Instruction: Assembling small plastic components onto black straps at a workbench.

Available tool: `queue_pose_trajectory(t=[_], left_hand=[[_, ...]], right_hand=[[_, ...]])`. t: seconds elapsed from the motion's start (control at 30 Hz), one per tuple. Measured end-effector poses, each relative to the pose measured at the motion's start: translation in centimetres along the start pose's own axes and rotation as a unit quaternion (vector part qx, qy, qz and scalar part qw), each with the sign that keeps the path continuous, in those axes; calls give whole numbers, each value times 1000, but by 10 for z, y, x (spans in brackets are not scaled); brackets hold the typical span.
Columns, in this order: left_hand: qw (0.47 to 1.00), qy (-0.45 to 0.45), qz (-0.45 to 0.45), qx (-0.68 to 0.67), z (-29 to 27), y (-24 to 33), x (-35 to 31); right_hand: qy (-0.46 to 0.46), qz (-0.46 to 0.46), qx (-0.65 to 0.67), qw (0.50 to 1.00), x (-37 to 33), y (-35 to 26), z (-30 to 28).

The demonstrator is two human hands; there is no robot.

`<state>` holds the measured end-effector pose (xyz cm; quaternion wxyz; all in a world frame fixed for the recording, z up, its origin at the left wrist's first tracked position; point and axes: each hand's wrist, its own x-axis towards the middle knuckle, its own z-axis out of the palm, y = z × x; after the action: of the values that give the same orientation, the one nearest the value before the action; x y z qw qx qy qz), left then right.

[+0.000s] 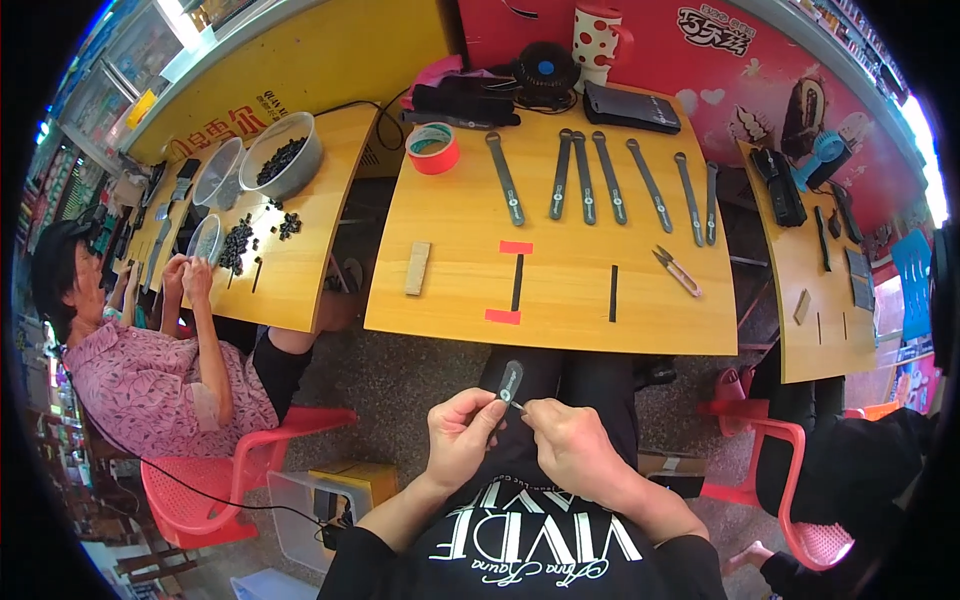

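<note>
Over my lap, just off the table's near edge, my left hand (463, 437) is closed on a dark grey strap (512, 380) with a rounded end and pale printing. The thumb presses the strap against the fingers. Close beside it, my right hand (572, 440) is pinched shut. A thin bit reaches from its fingertips to the strap, too small to name. Several similar grey straps (505, 180) lie spread across the wooden table (455, 300), each with a small loop at the far end. Thread snips (678, 272) with pink handles rest at the table's right.
A wood block (418, 268), a red tape roll (433, 150) and red tape pieces (502, 317) by a black line are on the table. Behind stand a dotted mug (596, 45), a fan (546, 70) and a black pouch (630, 108). A person (150, 360) works at the left table.
</note>
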<state>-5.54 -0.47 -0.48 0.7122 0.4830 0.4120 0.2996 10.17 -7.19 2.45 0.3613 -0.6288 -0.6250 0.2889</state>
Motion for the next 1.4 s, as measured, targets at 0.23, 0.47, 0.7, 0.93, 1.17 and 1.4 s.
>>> queue_pose_trajectory(t=[0.23, 0.47, 0.7, 0.93, 1.17, 1.4], left_hand=[[985, 12, 137, 106, 3, -1, 1], [930, -6, 297, 216, 6, 6, 6], [969, -71, 145, 186, -10, 6, 7], [997, -64, 18, -46, 3, 16, 8], [922, -68, 274, 266, 0, 12, 5], [940, -174, 213, 200, -3, 9, 1]], right_hand=[[75, -39, 53, 995, 4, 10, 8], [6, 87, 266, 960, 8, 10, -1], [43, -51, 156, 986, 7, 17, 3], [51, -96, 50, 993, 10, 10, 2], [39, 61, 287, 955, -4, 9, 8], [49, 38, 285, 957, -7, 8, -2]])
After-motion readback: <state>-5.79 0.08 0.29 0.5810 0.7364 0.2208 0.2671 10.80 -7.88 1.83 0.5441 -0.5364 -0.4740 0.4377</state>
